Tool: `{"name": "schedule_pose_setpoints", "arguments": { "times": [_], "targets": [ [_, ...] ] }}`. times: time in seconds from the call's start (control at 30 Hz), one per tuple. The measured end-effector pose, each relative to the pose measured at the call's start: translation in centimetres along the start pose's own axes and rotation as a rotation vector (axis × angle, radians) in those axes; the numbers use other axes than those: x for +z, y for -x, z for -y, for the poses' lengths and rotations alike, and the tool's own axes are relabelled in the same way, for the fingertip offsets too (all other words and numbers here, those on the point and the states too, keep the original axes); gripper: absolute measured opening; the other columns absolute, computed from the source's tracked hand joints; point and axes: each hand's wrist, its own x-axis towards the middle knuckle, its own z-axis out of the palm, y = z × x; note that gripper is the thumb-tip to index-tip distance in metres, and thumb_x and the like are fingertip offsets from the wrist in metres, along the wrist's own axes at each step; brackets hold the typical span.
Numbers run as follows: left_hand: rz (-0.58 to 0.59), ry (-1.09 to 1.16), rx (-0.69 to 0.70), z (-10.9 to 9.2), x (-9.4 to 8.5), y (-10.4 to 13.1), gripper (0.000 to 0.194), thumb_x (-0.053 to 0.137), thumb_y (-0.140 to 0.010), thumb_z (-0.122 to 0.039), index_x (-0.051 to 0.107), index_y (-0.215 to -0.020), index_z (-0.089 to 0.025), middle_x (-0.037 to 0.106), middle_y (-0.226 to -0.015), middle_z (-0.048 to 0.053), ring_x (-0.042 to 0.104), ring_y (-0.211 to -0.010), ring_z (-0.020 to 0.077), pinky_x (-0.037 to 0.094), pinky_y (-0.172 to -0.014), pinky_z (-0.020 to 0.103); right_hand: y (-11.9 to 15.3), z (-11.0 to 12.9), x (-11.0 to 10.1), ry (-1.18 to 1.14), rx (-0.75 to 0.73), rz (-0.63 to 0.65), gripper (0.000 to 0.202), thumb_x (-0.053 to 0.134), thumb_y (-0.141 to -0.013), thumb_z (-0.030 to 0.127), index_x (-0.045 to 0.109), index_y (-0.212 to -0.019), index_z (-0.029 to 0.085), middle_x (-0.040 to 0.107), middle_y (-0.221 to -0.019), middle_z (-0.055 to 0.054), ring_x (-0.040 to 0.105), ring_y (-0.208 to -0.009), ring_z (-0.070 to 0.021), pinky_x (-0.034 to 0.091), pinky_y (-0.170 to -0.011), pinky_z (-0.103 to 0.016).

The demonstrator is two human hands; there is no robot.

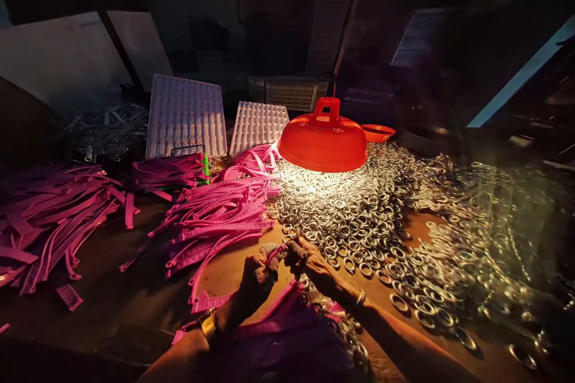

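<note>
Head view: left hand (258, 269) and right hand (305, 260) meet, fingertips pressed together pinching a pink strap (275, 254) between them, beside the metal rings (350, 215).

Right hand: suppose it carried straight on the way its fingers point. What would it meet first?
The right hand points up and left, meeting the left hand at a pink strap pinched between them. Beyond those lies the pile of pink straps, though depth is uncertain.

The far background is lost in darkness. The pink straps (49, 221) are cut off at the worktop's left edge; the metal rings (503, 233) are blurred toward the right edge.
</note>
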Motion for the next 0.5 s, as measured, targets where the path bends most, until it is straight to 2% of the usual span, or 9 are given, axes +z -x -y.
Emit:
{"name": "schedule_pose_setpoints", "arguments": {
  "times": [0.1, 0.2, 0.3, 0.4, 0.5],
  "targets": [
    [0.049, -0.014, -0.028, -1.0, 0.2, -0.5, 0.03, 0.039, -0.088, -0.039, 0.054, -0.076, -0.016, 0.044, -0.06, 0.0, 0.037, -0.054, 0.0109, 0.031, -0.053, 0.027, 0.0, -0.4, 0.1, 0.132, -0.096, -0.084, 0.015, 0.051, -0.079, 0.029, 0.051, -0.089, 0.019, 0.05, -0.075, 0.0, 0.044, -0.058, -0.0094, 0.038, -0.05, -0.019],
    [0.123, 0.029, -0.079, -2.3, -0.1, -1.3, 0.026, 0.042, -0.085, -0.038, 0.05, -0.072, -0.016, 0.042, -0.063, -0.001, 0.033, -0.054, 0.0094, 0.028, -0.05, 0.026, -0.4, -0.9, 0.2, 0.166, -0.183, -0.113, 0.01, 0.047, -0.07, 0.018, 0.049, -0.08, 0.019, 0.047, -0.07, 0.001, 0.041, -0.059, -0.0097, 0.035, -0.051, -0.019],
    [0.191, 0.112, -0.142, -2.4, -0.8, -1.7, 0.022, 0.049, -0.079, -0.034, 0.045, -0.065, -0.017, 0.036, -0.061, -0.003, 0.025, -0.054, 0.0081, 0.023, -0.049, 0.026, -0.9, -1.5, 0.5, 0.313, -0.248, -0.174, 0.013, 0.044, -0.062, 0.01, 0.045, -0.07, 0.019, 0.047, -0.068, 0.001, 0.042, -0.059, -0.0108, 0.033, -0.053, -0.021],
    [0.223, 0.273, -0.191, -1.6, -1.7, -1.1, 0.031, 0.049, -0.076, -0.043, 0.039, -0.06, -0.019, 0.03, -0.057, -0.003, 0.021, -0.051, 0.0081, 0.018, -0.048, 0.027, -1.2, -2.1, 0.7, 0.502, -0.393, -0.226, 0.014, 0.046, -0.067, 0.008, 0.051, -0.074, 0.02, 0.05, -0.067, -0.001, 0.041, -0.059, -0.0129, 0.032, -0.055, -0.025],
    [0.164, 0.289, -0.195, -0.4, -2.4, 0.0, 0.036, 0.038, -0.082, -0.051, 0.049, -0.068, -0.02, 0.042, -0.062, 0.001, 0.035, -0.053, 0.0117, 0.033, -0.051, 0.03, -1.5, -2.2, 0.8, 0.542, -0.472, -0.202, 0.009, 0.05, -0.077, 0.015, 0.055, -0.072, 0.02, 0.054, -0.068, -0.003, 0.044, -0.063, -0.0154, 0.035, -0.06, -0.028]
  ]
}}
